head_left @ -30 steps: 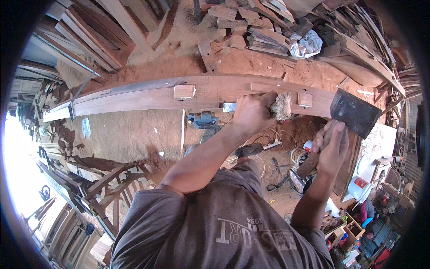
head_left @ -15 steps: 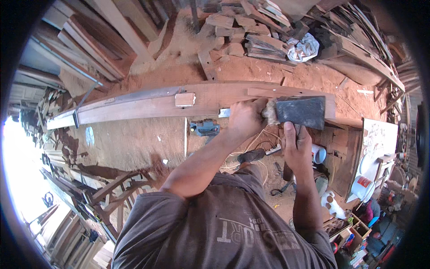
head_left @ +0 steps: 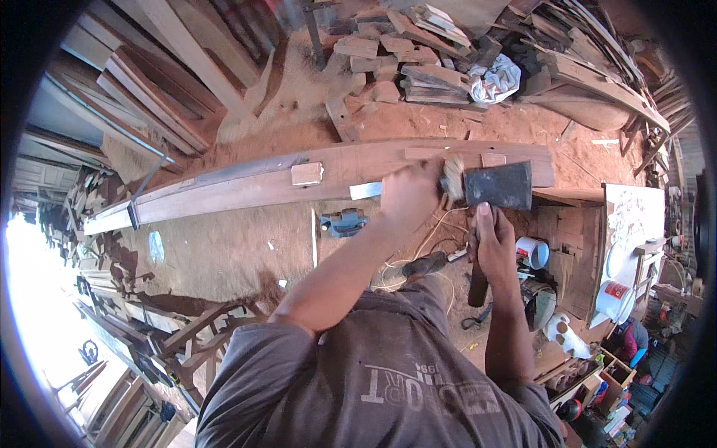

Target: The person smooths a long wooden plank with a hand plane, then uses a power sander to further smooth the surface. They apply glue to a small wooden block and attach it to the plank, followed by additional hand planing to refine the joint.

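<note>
Reddish-brown along the plank (head_left: 351, 170), paling toward its left end; scuffed charcoal on the broad tool head (head_left: 508, 187) at its right half, dark brown down the handle (head_left: 478, 285)! Bright silver, chisel blade (head_left: 365, 190), plank's near edge; blue power tool (head_left: 345, 222) this side, silvery-white bag (head_left: 495, 78) beyond.

The chisel (head_left: 366, 190) was nearly parallel to the long brown timber (head_left: 351, 163), and its flat, shiny blade pointed left at the near edge. Its handle end was pale and frayed. Just beside this end was the mallet (head_left: 499, 185), with dark, blocky head and brown handle.
</note>
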Demonstrator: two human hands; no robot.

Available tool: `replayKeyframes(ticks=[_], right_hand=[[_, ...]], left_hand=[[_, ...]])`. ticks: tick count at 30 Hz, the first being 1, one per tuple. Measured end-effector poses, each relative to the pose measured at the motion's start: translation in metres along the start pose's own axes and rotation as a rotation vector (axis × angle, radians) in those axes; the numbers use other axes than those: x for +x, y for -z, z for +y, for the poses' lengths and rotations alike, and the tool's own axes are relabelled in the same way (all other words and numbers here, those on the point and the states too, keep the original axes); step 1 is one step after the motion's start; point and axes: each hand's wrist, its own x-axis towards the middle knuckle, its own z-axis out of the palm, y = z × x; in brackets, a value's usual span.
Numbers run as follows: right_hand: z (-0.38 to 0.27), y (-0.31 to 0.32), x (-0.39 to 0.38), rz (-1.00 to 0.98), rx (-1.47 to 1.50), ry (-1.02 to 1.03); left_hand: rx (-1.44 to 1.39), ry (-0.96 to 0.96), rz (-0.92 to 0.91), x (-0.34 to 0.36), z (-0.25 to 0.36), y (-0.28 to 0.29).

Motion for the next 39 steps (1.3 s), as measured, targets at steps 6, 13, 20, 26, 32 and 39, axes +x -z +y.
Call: replayKeyframes(ticks=[6,13,20,26,32,39], right_hand=[[0.015,0.016,-0.022,0.193,0.008,-0.100],[0.017,0.022,-0.033,0.201,-0.010,-0.118],[-0.014,0.006,-0.033,0.147,-0.102,-0.015],[-0.069,-0.006,-0.030,0.097,-0.101,0.164],[-0.112,-0.060,-0.012,0.016,-0.889,0.585],[-0.074,-0.039,-0.017,-0.022,-0.412,0.463]], left_hand=[[-0.155,-0.201,-0.022,-0.027,0.008,-0.008],[-0.157,-0.095,-0.047,-0.008,-0.014,-0.006],[-0.224,0.138,-0.209,0.004,-0.009,0.018],[-0.661,-0.024,0.143,0.001,-0.033,0.009],[-0.658,0.014,0.225,-0.012,-0.056,0.030],[-1.157,0.261,0.442,0.007,-0.110,0.037]])
